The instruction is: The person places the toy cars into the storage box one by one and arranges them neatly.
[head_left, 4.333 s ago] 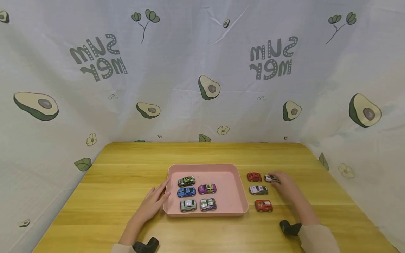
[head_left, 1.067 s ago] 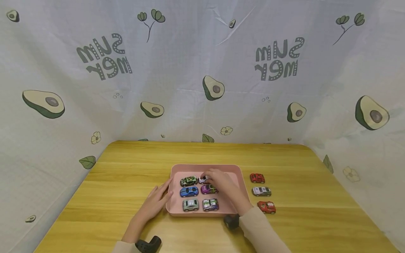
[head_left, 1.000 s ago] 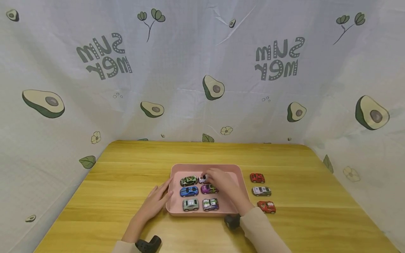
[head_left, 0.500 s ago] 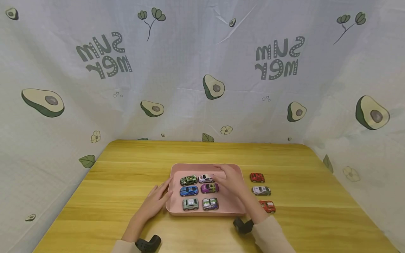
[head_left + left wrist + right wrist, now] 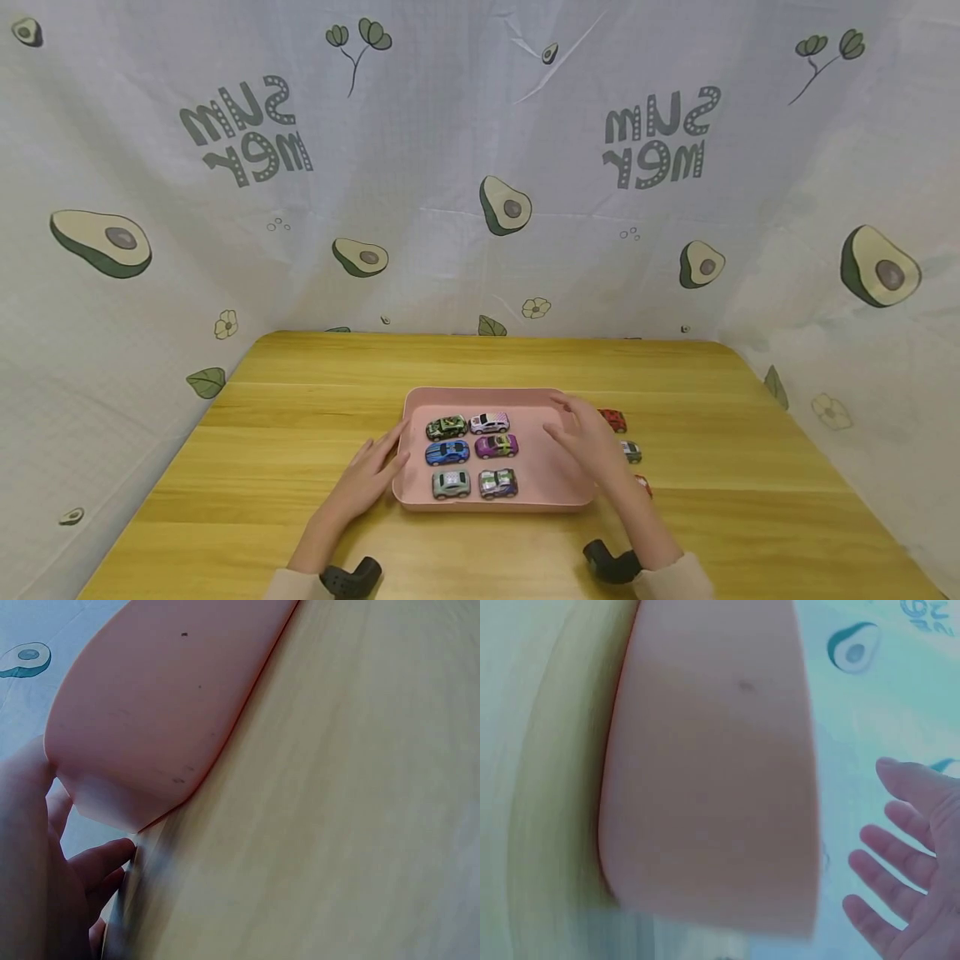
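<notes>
In the head view a pink tray (image 5: 491,507) lies at the table's middle. Toy cars stand in two columns on its left part: camouflage (image 5: 447,427), blue (image 5: 447,452) and grey-green (image 5: 451,484), then white (image 5: 489,423), purple (image 5: 497,446) and silver-green (image 5: 498,483). My left hand (image 5: 367,477) rests against the tray's left wall, fingers extended; in the left wrist view its thumb touches the rim (image 5: 51,742). My right hand (image 5: 588,435) hovers over the tray's right edge, holding nothing. Its fingers (image 5: 885,881) are spread in the right wrist view.
Right of the tray, partly hidden behind my right hand and forearm, are a red-and-black toy car (image 5: 613,419), a silver one (image 5: 632,452) and a red one (image 5: 643,483). The wooden table (image 5: 285,433) ends at a printed curtain (image 5: 427,167).
My right hand carried the white toy car from the table into the tray's back row and let it go. It has since moved right to the tray's edge. My left hand stays in place.
</notes>
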The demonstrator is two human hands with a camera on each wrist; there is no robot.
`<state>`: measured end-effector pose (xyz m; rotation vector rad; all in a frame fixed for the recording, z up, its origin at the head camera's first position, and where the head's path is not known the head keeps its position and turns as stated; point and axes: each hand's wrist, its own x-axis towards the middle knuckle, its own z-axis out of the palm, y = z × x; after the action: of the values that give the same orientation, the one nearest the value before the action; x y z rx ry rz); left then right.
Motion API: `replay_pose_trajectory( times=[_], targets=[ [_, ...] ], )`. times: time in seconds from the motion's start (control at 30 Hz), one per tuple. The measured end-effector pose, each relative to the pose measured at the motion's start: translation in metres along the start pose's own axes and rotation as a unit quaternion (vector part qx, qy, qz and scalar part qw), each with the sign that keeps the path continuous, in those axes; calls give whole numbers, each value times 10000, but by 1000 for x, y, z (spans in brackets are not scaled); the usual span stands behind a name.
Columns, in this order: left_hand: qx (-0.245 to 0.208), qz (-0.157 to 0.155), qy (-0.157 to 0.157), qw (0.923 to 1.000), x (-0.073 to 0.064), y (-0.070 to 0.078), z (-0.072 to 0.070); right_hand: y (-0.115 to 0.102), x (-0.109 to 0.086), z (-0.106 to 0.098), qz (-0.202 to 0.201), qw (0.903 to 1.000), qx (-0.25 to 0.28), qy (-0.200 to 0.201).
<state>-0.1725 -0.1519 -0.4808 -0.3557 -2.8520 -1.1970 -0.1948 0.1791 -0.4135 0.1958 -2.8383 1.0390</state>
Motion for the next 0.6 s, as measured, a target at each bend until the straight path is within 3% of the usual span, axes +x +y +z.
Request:
replay_pose_trajectory(
  times=[0.27,0.37,0.6],
  targets=[
    [13,-34,5,10000,-1,-1,0,26,-16,-24,-37,9999,-29,142],
    [16,-8,2,10000,-1,-2,0,35,-23,-32,187,9998,72,26],
    [29,9,-14,10000,0,-2,1,50,-43,-48,450,9982,-313,-246]
  ],
)
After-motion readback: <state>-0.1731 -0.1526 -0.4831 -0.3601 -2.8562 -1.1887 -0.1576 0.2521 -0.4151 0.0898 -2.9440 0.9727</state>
